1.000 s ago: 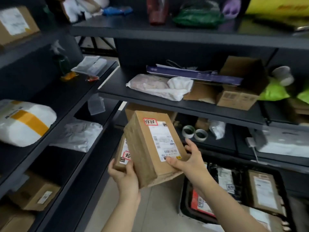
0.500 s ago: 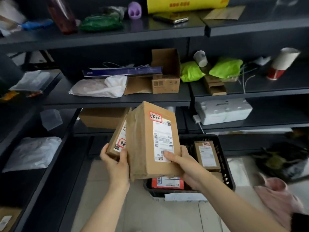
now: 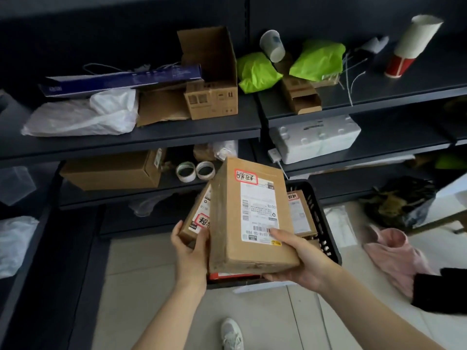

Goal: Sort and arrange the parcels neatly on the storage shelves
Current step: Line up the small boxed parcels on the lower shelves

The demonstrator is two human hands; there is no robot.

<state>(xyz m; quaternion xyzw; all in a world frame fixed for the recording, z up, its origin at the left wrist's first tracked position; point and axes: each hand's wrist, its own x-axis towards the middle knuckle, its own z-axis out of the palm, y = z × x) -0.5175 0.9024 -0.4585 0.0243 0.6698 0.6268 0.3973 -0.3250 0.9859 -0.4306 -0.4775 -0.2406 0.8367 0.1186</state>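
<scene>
Two parcels are up in front of the shelving, both clear of any shelf and held over the black crate (image 3: 324, 231) on the floor. The left hand (image 3: 190, 253) grips the small box (image 3: 195, 218) by its near end, thumb on the labelled face and fingers curled behind. That keeps the red-edged sticker turned upward where it can be read. The right hand (image 3: 300, 258) cradles the big box (image 3: 252, 218) at its near right corner. Its thumb is pressed on the label and its fingers are wrapped beneath, so the palm carries the weight while the printed face tilts toward the eyes. The big box overlaps the small one and partly hides it; I cannot tell whether they touch. Holding them side by side with labels up looks like a way to compare markings before choosing a spot. More labelled parcels lie in the crate, so sorting seems far from done. The lower shelf (image 3: 121, 198) behind holds a carton (image 3: 111, 171) and two tape rolls (image 3: 185, 171). The bare stretch beside these looks a likely home, though the rolls would crowd the big box.
</scene>
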